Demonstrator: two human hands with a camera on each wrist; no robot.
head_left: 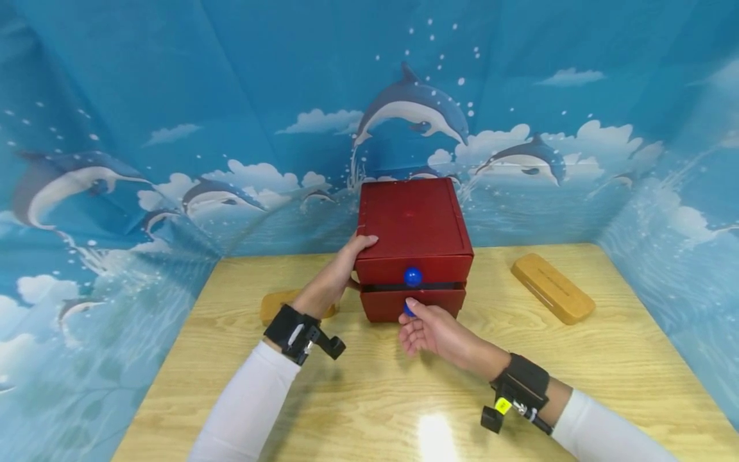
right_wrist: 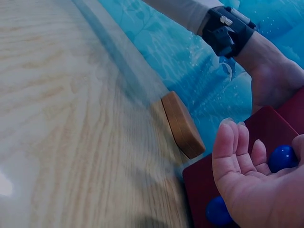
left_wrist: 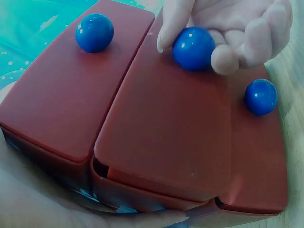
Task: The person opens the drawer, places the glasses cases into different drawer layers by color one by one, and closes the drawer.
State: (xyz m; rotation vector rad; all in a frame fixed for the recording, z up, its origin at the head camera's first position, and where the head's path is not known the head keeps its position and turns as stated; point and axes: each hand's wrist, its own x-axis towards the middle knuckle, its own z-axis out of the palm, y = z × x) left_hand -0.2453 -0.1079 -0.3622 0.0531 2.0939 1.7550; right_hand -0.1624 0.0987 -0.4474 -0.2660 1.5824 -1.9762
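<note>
A red drawer box [head_left: 411, 215] stands on the table, with a round blue knob on each of its three drawers in the left wrist view. The middle drawer [left_wrist: 166, 133] juts out past the top drawer [left_wrist: 61, 99] and the bottom drawer [left_wrist: 259, 161]. My right hand [head_left: 435, 333] pinches the middle drawer's blue knob [left_wrist: 193, 49] between thumb and index finger, the other fingers loosely bent. Against the box's left side lies my left hand [head_left: 345, 263], its thumb on the top edge and a straight finger along the side. The drawer's inside is hidden.
A tan oblong case [head_left: 552, 289] lies to the right of the box on the wooden table [head_left: 369, 398]. Another tan case [head_left: 277, 308] sits at the left, partly behind my left forearm. A blue dolphin-print cloth [head_left: 260, 96] hangs behind and at both sides.
</note>
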